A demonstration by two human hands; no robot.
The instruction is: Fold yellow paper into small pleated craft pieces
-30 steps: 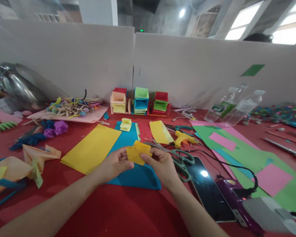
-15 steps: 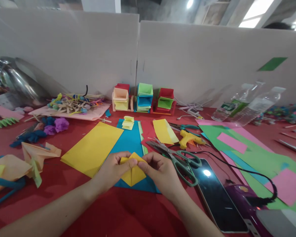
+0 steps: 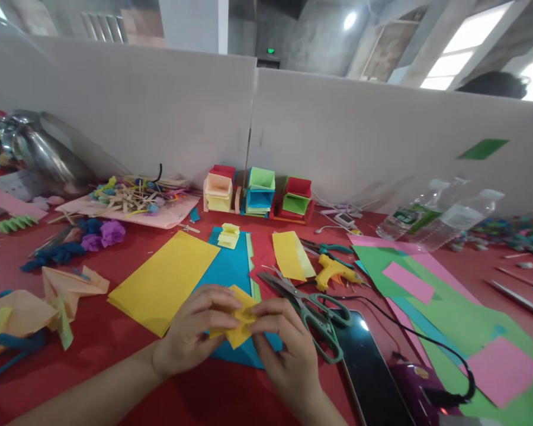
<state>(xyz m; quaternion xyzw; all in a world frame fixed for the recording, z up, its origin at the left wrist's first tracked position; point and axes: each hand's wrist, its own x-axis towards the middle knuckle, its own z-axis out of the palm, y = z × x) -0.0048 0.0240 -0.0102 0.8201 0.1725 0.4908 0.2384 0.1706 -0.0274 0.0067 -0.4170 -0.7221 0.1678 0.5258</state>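
Observation:
A small folded piece of yellow paper point(image 3: 240, 336) is held between both hands, above a blue sheet point(image 3: 226, 269) on the red table. My left hand point(image 3: 199, 328) grips its left side, fingers on top. On its right side my right hand point(image 3: 284, 346) pinches the paper, with the thumb underneath. Large yellow sheets point(image 3: 164, 281) lie left of the hands. A small pleated pale yellow paper point(image 3: 228, 235) rests on the blue sheet's far end. Green-handled scissors point(image 3: 313, 307) lie just right of my right hand.
Right of centre are a yellow glue gun point(image 3: 337, 271), a phone point(image 3: 368, 367), a black cable and coloured sheets point(image 3: 453, 319). Folded paper boxes point(image 3: 260, 189) stand along the white partition point(image 3: 359, 136). Crumpled paper pieces and a metal jug point(image 3: 48, 154) are at left.
The yellow paper has been lifted and tilted, its shape now partly covered by the fingers. Both hands have turned, with fingers over the paper. The camera view has tipped upward.

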